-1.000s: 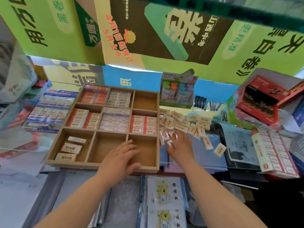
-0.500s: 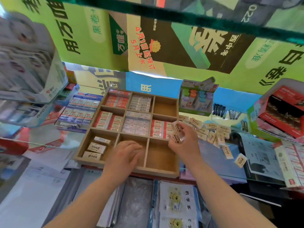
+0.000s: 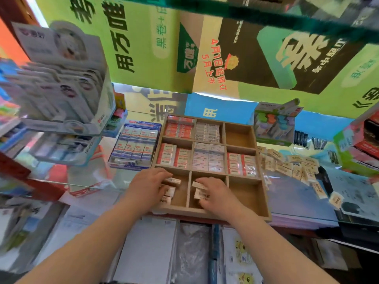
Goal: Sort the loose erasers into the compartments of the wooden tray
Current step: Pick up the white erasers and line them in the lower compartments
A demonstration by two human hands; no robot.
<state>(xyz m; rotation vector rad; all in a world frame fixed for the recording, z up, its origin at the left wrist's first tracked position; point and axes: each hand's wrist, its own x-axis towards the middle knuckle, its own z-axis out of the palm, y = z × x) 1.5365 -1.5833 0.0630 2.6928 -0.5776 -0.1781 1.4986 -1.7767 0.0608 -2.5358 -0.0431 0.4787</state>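
The wooden tray (image 3: 265, 201) has nine compartments; most of the upper ones hold red or white packs of erasers. My left hand (image 3: 146, 188) lies over the near-left compartment, its fingers spread on the few beige erasers (image 3: 172, 181) there. Inside the near-middle compartment my right hand (image 3: 218, 194) grips a small bunch of beige erasers (image 3: 200, 194). The near-right and far-right compartments hold nothing. A heap of loose beige erasers (image 3: 291, 165) lies on the glass counter to the right of the tray.
A blue box of erasers (image 3: 135, 144) sits against the tray's left side. A tall display rack (image 3: 61, 89) stands at the left, a green box of coloured items (image 3: 274, 124) behind the tray, and a red-and-green carton (image 3: 359, 144) at the far right. Booklets (image 3: 242, 253) lie below the counter edge.
My right hand took erasers from the loose heap and carried them left into the near-middle compartment. My left hand shifted from the near-middle compartment to the near-left one.
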